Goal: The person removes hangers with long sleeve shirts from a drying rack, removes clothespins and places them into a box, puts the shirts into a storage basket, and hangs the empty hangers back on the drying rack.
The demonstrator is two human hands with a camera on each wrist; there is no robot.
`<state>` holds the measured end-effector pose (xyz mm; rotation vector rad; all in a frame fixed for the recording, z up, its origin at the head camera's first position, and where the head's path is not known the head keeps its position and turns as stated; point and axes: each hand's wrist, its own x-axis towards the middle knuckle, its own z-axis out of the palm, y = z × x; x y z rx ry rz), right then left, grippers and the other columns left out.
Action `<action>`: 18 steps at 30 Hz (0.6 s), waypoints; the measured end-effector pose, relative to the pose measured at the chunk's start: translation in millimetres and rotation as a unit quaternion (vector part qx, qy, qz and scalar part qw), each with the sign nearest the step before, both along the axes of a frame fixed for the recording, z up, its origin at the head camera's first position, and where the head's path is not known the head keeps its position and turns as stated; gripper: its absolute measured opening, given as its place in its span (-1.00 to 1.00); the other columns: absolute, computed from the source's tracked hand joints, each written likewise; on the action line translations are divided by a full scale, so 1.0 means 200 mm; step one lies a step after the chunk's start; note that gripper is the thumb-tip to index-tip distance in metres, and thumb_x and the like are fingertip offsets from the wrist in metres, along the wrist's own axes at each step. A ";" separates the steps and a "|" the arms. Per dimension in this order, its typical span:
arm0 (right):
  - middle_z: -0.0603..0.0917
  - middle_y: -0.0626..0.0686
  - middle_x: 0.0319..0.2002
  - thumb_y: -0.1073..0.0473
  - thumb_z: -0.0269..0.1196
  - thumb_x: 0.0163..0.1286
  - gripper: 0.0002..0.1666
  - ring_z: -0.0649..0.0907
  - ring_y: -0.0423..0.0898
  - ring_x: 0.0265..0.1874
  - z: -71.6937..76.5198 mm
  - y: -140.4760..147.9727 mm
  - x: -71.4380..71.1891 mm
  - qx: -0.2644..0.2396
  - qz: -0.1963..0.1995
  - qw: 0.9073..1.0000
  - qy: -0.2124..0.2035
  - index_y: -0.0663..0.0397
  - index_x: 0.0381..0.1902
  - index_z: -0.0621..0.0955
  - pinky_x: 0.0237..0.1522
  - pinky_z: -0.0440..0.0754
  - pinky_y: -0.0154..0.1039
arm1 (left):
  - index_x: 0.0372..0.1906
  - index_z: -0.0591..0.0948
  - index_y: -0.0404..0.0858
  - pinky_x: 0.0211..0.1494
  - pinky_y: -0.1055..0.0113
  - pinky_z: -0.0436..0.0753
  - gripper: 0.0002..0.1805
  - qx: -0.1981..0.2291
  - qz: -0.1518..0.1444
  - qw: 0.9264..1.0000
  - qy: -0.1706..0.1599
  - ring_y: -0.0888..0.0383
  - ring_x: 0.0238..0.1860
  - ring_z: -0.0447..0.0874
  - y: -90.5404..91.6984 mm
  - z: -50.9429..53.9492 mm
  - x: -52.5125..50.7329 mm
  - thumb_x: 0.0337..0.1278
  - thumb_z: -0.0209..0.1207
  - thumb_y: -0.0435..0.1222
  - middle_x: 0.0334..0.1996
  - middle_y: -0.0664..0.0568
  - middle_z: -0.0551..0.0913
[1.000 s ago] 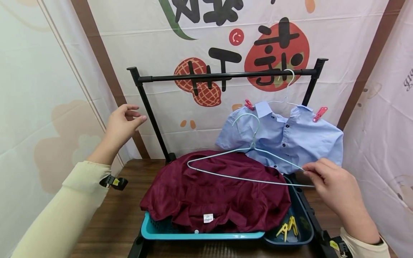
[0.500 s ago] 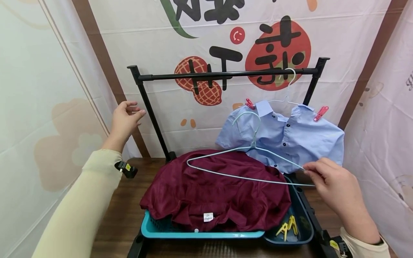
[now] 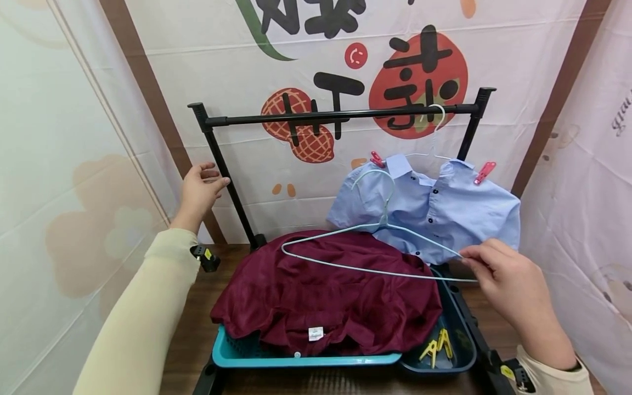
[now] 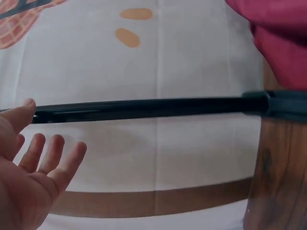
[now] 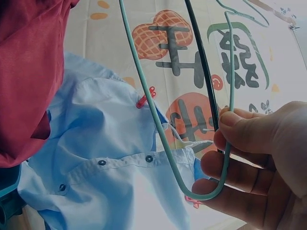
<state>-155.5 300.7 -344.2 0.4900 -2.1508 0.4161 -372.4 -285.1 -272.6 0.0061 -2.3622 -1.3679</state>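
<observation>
My right hand [image 3: 515,288] pinches one end of a light blue wire clothes hanger [image 3: 355,269] between thumb and fingers, as the right wrist view also shows. The hanger is held up above a maroon shirt [image 3: 326,296] that lies heaped over a turquoise basket [image 3: 306,362]. My left hand [image 3: 199,189] is beside the left post of the black clothes rack [image 3: 331,115], fingers loosely bent around nothing. In the left wrist view the thumb overlaps the post [image 4: 144,109]; whether it touches cannot be told.
A light blue shirt [image 3: 479,211] hangs on a white hanger [image 3: 436,123] at the rack's right, with pink clothespins [image 3: 485,172] on its shoulders. Yellow clothespins [image 3: 429,351] lie in a dark blue basket [image 3: 461,356] at front right. Beneath is a wooden table [image 3: 180,340].
My left hand has moved right and slightly down, up to the rack's left post. My right hand keeps hold of the clothes hanger in nearly the same place.
</observation>
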 end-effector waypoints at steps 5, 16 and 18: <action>0.65 -0.18 -0.41 0.38 0.55 0.05 -0.70 0.46 -0.28 -0.53 0.00 0.00 -0.01 0.001 0.001 1.000 0.003 -0.03 -0.27 0.77 -0.47 0.41 -0.41 | 0.51 0.30 -0.23 -0.25 0.54 0.62 -0.26 -0.048 0.010 0.999 0.005 -0.04 0.25 0.59 0.01 -0.03 -0.02 0.34 0.33 -0.19 0.29 -0.19 0.53; 0.66 -0.17 -0.41 0.39 0.55 0.05 -0.70 0.47 -0.28 -0.52 0.00 -0.01 -0.01 0.002 0.001 1.000 0.000 -0.03 -0.27 0.77 -0.47 0.41 -0.42 | 0.45 0.36 -0.30 -0.11 0.34 0.74 -0.35 -0.020 0.016 1.000 0.005 0.06 0.10 0.64 0.04 -0.08 -0.03 0.36 0.30 -0.25 0.21 -0.21 0.58; 0.66 -0.16 -0.41 0.39 0.55 0.04 -0.69 0.48 -0.27 -0.51 0.00 -0.01 -0.01 0.003 0.005 1.000 0.001 -0.02 -0.27 0.77 -0.46 0.42 -0.40 | 0.45 0.36 -0.30 -0.09 0.30 0.75 -0.36 -0.019 0.014 1.000 0.003 0.06 0.10 0.64 0.05 -0.09 -0.03 0.37 0.29 -0.25 0.22 -0.23 0.57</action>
